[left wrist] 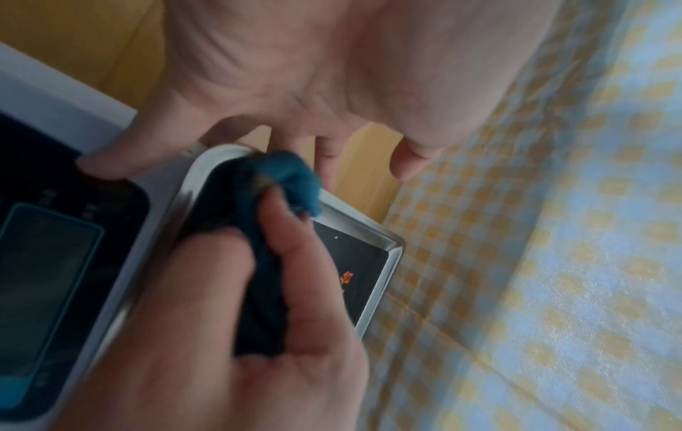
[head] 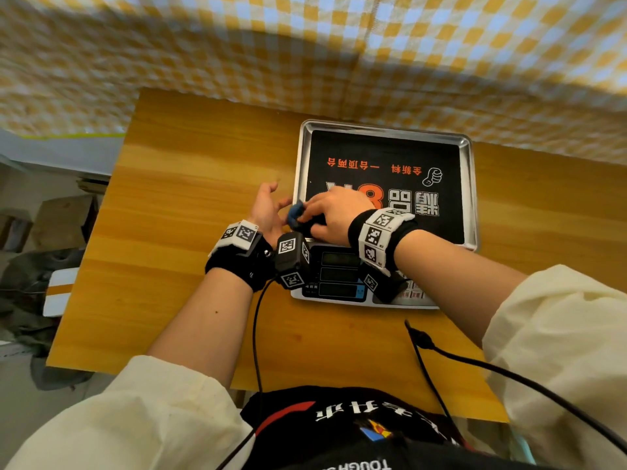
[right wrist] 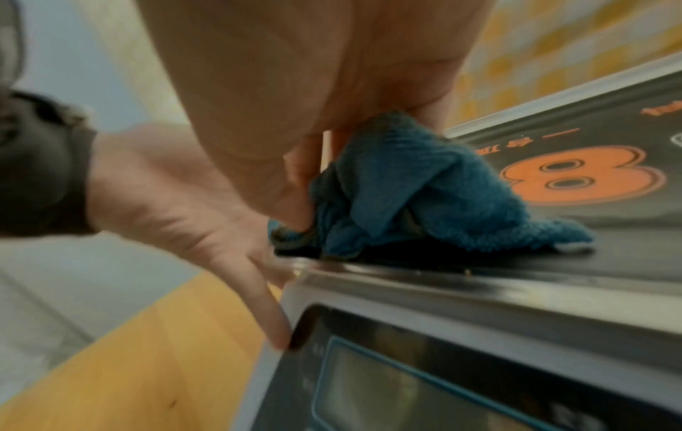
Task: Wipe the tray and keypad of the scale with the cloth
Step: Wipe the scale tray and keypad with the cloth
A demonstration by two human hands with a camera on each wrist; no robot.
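Nearest the person, the scale's front panel is seen largely covered by the two wrists; the keypad shows only as a sliver at about 4 o'clock from the display, and no cloth lies on it. Just beyond, the cloth is found bunched at the tray's near-left corner, resting on the black printed liner just inside the rim. It is gripped by the right hand, whose thumb and fingers are curled round the wad and press it down. The left hand is held open at about 9 o'clock from the cloth, fingers spread and straight; one fingertip is seen touching the panel's left corner, apparently steadying the scale. The tray is a shallow steel pan and holds only the liner and the cloth. Its long axis runs 9 to 3 o'clock, so the unwiped surface is judged to lie from 12 to 3 o'clock of the gripping fingers. The right hand is the nearer for that stroke. Farthest off, a checked curtain hangs behind the table.
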